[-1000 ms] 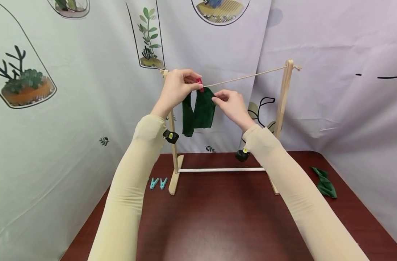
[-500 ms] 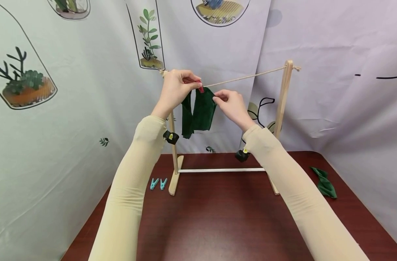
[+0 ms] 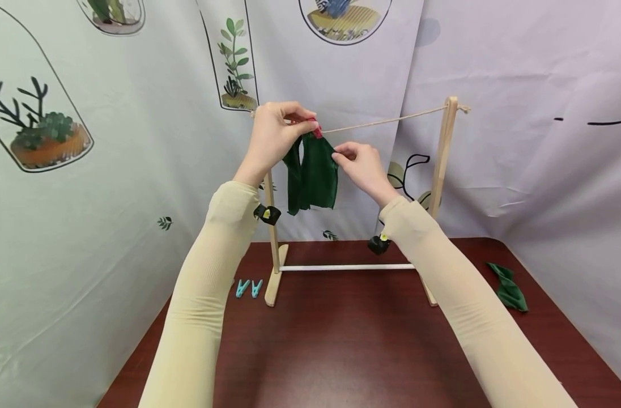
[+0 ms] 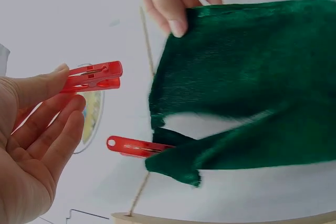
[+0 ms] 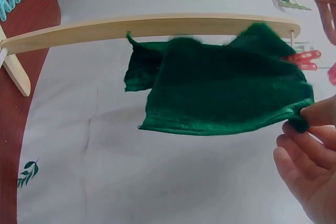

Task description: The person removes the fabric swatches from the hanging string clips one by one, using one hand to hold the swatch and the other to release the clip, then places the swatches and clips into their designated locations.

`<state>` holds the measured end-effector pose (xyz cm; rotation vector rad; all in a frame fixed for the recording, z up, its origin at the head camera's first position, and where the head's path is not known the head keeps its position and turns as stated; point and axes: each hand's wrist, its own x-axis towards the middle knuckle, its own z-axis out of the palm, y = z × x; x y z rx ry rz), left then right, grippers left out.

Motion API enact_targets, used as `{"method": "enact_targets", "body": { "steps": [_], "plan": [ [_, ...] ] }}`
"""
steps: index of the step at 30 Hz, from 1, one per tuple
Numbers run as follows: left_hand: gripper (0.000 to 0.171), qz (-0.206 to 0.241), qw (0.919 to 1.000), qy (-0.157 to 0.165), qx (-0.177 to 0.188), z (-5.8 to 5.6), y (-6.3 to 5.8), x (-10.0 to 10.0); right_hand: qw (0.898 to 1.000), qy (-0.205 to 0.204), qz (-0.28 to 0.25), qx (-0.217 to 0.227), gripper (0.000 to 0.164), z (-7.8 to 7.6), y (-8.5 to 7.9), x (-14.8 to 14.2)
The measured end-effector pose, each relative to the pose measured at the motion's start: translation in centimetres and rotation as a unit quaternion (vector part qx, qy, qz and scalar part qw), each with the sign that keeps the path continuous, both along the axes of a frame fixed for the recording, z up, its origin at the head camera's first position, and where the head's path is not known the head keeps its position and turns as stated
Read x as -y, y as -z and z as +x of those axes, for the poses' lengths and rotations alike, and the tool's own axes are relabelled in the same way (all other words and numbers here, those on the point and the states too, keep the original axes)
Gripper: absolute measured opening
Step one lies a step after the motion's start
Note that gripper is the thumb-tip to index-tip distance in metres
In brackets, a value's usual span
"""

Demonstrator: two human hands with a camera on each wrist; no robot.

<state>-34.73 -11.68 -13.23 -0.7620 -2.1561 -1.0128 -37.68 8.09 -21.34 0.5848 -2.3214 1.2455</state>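
Observation:
My left hand [image 3: 277, 133] pinches a red clothespin [image 4: 94, 77] between thumb and fingers, just above the rope [image 3: 387, 120]. In the left wrist view this clothespin stands apart from the green velvety cloth [image 4: 236, 66]. A second red clothespin [image 4: 131, 146] sits on the cloth at the rope, near the left post, partly covered by a fold. My right hand [image 3: 361, 164] pinches the cloth's upper right corner, thumb against fingers, as the right wrist view shows. The cloth [image 3: 320, 175] hangs down with a gap between its two parts.
The rope runs between two wooden posts [image 3: 443, 153] joined low down by a white rod [image 3: 346, 267]. Several turquoise clothespins [image 3: 242, 288] lie left of the stand on the dark red table [image 3: 341, 340]. Another green cloth [image 3: 509, 289] lies at the right. A printed curtain [image 3: 519, 141] hangs behind.
My left hand has risen slightly with the red clothespin. The hanging cloth has shifted and swung a little. My right hand keeps its pinch on the corner, almost in place.

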Motion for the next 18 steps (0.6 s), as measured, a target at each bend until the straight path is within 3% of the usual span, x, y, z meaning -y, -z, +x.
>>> {"method": "enact_targets", "body": {
  "steps": [8, 18],
  "plan": [
    [0.017, 0.005, 0.9999, 0.005, -0.013, 1.2, -0.9, -0.4, 1.000, -0.007, -0.002, 0.010, 0.028, 0.0, 0.1, -0.2],
    [0.029, -0.003, 1.0000, 0.006, 0.000, 1.7, -0.6, -0.5, 1.000, -0.003, 0.003, 0.003, 0.027, 0.2, 0.2, -0.2]
  ]
}}
